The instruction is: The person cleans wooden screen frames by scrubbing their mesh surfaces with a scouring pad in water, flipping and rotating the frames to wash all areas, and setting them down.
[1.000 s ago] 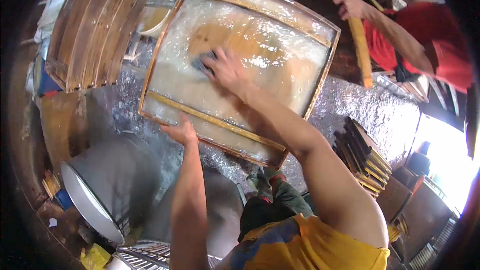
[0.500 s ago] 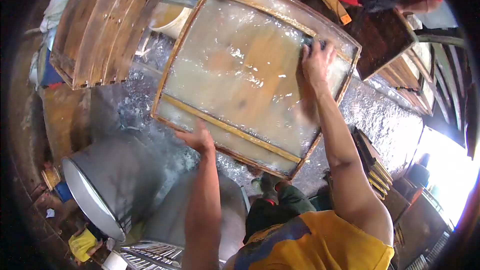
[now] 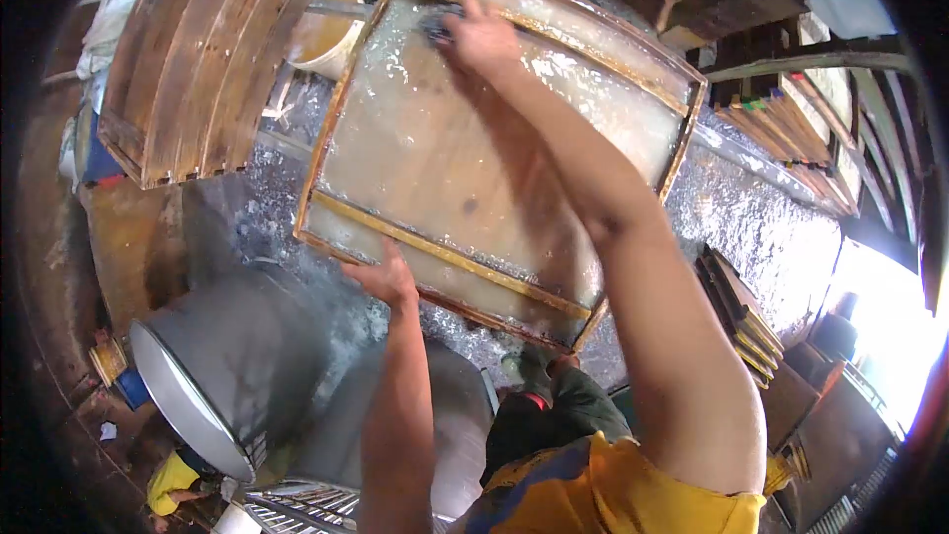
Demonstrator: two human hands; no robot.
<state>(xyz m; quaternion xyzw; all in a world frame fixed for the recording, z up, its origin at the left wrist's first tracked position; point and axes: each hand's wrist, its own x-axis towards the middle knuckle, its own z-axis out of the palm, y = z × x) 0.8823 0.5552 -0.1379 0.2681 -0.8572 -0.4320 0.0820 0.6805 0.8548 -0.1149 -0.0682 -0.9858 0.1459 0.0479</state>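
Note:
A large wooden tray (image 3: pixel 450 255), wet and covered with whitish suds, spreads in front of me; two wooden strips run across it. Along its near-left edge, my left hand (image 3: pixel 388 277) grips the rim, thumb on top and the other fingers partly hidden. My right hand (image 3: pixel 481 38) presses a dark scouring pad (image 3: pixel 438 24) onto the tray near its far-left corner, beside the far strip. Most of the pad lies under the fingers, so its exact kind is hard to make out.
Stacked wooden trays (image 3: pixel 213 54) stand at the left, next to a whitish bucket (image 3: pixel 326 35). Large metal drums (image 3: pixel 247 361) sit near my left arm. More wooden frames (image 3: pixel 781 129) are at the right. A person in yellow (image 3: pixel 173 483) shows at lower left.
My right hand has swept the pad from the tray's right side to its far-left corner. My left hand stays on the rim. The person in red at the top is out of view.

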